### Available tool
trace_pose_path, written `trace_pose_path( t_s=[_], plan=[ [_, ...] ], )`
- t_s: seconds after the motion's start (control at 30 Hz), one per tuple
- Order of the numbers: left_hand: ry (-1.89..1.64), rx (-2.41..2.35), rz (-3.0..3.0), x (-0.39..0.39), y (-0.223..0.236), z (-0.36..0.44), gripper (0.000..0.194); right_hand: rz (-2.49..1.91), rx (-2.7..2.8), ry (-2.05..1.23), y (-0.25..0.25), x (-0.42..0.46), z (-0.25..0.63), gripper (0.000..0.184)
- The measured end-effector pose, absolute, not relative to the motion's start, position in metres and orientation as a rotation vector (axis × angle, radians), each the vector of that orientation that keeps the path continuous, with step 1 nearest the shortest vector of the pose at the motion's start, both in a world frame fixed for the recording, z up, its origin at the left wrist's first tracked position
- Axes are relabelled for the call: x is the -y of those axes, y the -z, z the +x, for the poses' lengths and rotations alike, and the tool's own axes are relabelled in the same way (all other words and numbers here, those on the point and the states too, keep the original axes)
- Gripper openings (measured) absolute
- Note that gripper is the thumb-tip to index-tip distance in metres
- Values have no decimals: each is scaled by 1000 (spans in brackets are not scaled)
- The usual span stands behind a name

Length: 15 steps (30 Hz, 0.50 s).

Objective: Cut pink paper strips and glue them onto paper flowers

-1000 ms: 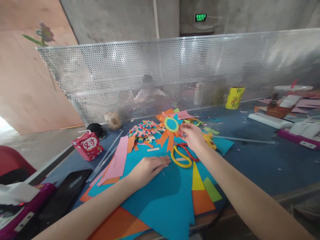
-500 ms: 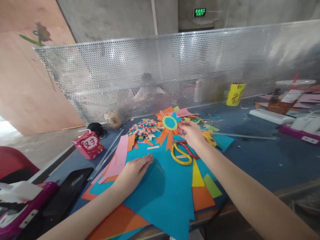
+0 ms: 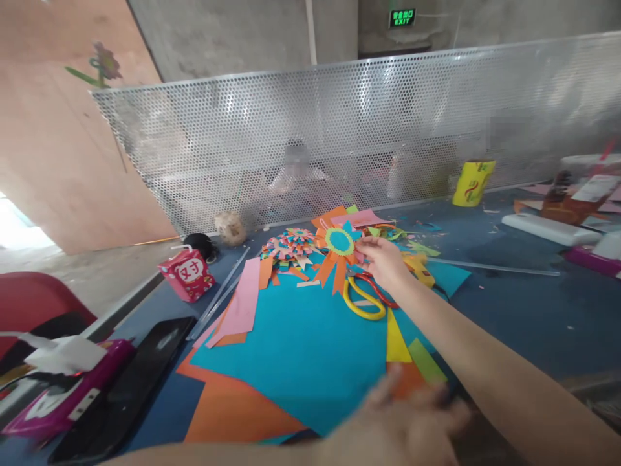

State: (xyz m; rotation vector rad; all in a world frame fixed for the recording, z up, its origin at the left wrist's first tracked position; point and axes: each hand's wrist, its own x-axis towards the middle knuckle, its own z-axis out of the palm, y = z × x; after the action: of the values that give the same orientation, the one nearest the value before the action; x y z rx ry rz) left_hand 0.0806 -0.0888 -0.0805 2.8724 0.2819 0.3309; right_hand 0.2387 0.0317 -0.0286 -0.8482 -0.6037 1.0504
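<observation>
My right hand [image 3: 383, 262] pinches the edge of a paper rosette [image 3: 339, 241] with a blue centre, a scalloped yellow-green ring and orange ribbon tails. It is above the far end of a large blue paper sheet [image 3: 301, 343]. Just below it lie scissors [image 3: 365, 304] with yellow and red handles, their blades partly hidden. My left hand [image 3: 398, 421] is blurred over the near right corner of the blue sheet, fingers apart, and I see nothing in it. Beside the rosette sits a pile of finished multicoloured paper rosettes [image 3: 290, 246].
A yellow glue gun [image 3: 418, 268] lies right of my right hand. Pink paper [image 3: 241, 304], a red drink carton [image 3: 188, 275], a black phone [image 3: 130, 382] and a purple power strip [image 3: 72, 401] are on the left. A perforated metal screen [image 3: 272, 129] stands behind, a person beyond it.
My left hand has swept from the middle of the blue sheet to its near right corner. Thin threads that lay on the sheet are no longer visible. My right hand still holds the rosette.
</observation>
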Motion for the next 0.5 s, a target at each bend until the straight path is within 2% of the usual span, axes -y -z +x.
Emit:
trace_pose_path(
  t_s=[0.17, 0.2, 0.37, 0.4, 0.5],
  plan=[
    [-283, -890, 2842, 53, 61, 75, 30, -851, 603, -1040, 28, -33, 238, 25],
    [-267, -886, 2857, 52, 60, 75, 31, -854, 604, -1040, 28, -33, 238, 25],
    [-195, -226, 2830, 77, 71, 98, 24, -864, 615, -1049, 29, -33, 236, 26],
    [-201, -36, 2744, 82, 72, 105, 25, -864, 616, -1052, 29, -33, 236, 27],
    [-245, 112, 2664, 90, 69, 118, 32, -866, 618, -1054, 29, -32, 236, 27]
  ],
)
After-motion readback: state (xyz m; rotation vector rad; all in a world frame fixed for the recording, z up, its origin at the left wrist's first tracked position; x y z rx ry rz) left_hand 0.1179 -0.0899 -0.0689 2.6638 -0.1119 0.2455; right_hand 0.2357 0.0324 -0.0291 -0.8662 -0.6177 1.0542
